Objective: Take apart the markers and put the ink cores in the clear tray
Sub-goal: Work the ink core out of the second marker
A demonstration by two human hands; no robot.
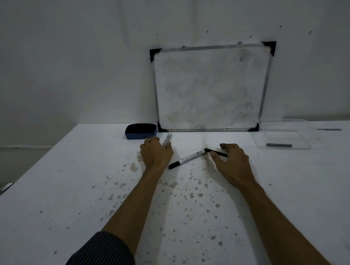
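A white marker barrel (167, 138) sticks out past the fingers of my left hand (156, 154), which is closed around its near end. A second marker (186, 159), white with a black cap, lies on the table between my hands. My right hand (230, 160) pinches a thin black ink core (218, 153) whose far end touches that marker's rear end. The clear tray (303, 146) sits at the right of the table with one grey ink core (279, 145) lying in it.
A small whiteboard (210, 88) leans against the wall behind the hands. A blue and black eraser (141, 131) rests to its left. A grey stick (329, 129) lies at the table's far right. The white table (72, 197) is speckled with stains.
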